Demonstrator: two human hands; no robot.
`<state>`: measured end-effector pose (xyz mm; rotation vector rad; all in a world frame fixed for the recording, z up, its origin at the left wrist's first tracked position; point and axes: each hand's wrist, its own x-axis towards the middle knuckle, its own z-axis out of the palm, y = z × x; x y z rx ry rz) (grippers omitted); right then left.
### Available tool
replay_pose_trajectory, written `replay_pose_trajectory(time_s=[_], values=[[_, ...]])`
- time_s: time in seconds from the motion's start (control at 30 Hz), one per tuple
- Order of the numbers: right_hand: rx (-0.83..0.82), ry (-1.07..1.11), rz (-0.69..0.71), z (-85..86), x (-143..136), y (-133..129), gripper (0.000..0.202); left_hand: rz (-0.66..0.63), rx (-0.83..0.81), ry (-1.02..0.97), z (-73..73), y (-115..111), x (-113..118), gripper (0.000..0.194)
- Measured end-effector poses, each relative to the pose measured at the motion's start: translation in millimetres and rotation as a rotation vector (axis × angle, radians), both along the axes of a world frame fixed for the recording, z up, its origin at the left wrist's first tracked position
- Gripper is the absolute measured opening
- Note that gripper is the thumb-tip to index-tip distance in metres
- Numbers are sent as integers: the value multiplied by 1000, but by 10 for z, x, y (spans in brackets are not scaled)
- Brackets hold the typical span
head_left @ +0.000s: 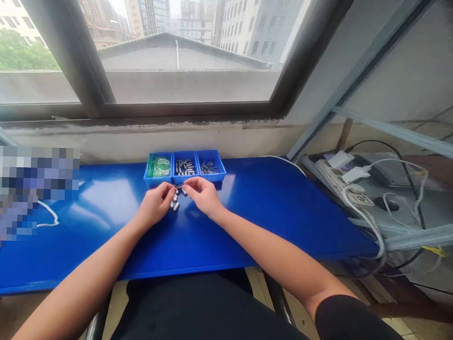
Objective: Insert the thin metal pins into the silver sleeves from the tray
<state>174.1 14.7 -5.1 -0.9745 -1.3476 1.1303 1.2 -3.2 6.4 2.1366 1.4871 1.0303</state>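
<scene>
My left hand [156,202] is closed in a pinch, thumb against forefinger, just in front of the blue bins. Facing it, my right hand [205,196] pinches too. A thin metal pin [178,186] spans the short gap between the two sets of fingertips. Below the fingers, several short metal cylinders [175,206] lie loose on the blue tabletop. Behind my hands stand three joined blue bins: the left bin [148,177] holds green-and-white small pieces, the middle bin [179,179] metal cylinders, the right bin [222,171] thin metal pins.
The blue table [277,216] runs along a wall beneath a window [184,109]. On the right, a metal rack frame [321,121] stands by a power strip [323,173] with plugged-in chargers and cables. A white cable [56,216] lies at the left, beside a pixelated area.
</scene>
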Motion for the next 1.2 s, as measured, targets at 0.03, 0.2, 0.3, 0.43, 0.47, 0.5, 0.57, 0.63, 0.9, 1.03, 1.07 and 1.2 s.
replay_pose_trajectory(time_s=[0.03, 0.2, 0.3, 0.43, 0.47, 0.5, 0.57, 0.63, 0.9, 1.03, 1.07, 1.2], values=[[-1, -9, 10, 6, 2, -9, 27, 6, 1, 5, -1, 2, -4, 27], [-4, -37, 23, 23, 6, -30, 25, 7, 6, 1, -2, 3, -14, 28], [-21, -27, 16, 28, 5, -24, 24, 0, 0, -21, 8, -6, -6, 25], [-29, -1, 21, 31, 6, -13, 23, 4, 0, -58, 13, -12, 2, 24], [-29, 0, 20, 31, 6, -13, 23, 7, 3, -62, 11, -11, 0, 23], [-29, -1, 20, 32, 7, -14, 23, 7, 4, -61, 8, -9, -3, 23], [-27, -6, 21, 36, 8, -19, 23, 4, 5, -53, 1, -5, -13, 22], [-26, -10, 24, 41, 8, -26, 24, 3, 8, -39, -5, -1, -21, 25], [-50, 4, 20, 46, 6, -23, 23, 3, -2, -54, 31, -23, 5, 25], [-52, 8, 17, 41, 13, -22, 24, 1, 6, -58, 29, -25, 12, 22], [-49, 8, 20, 41, 14, -24, 24, 5, 7, -51, 22, -20, 10, 22], [-44, 8, 34, 40, 8, -32, 23, 34, 0, -29, -2, 0, -4, 25]])
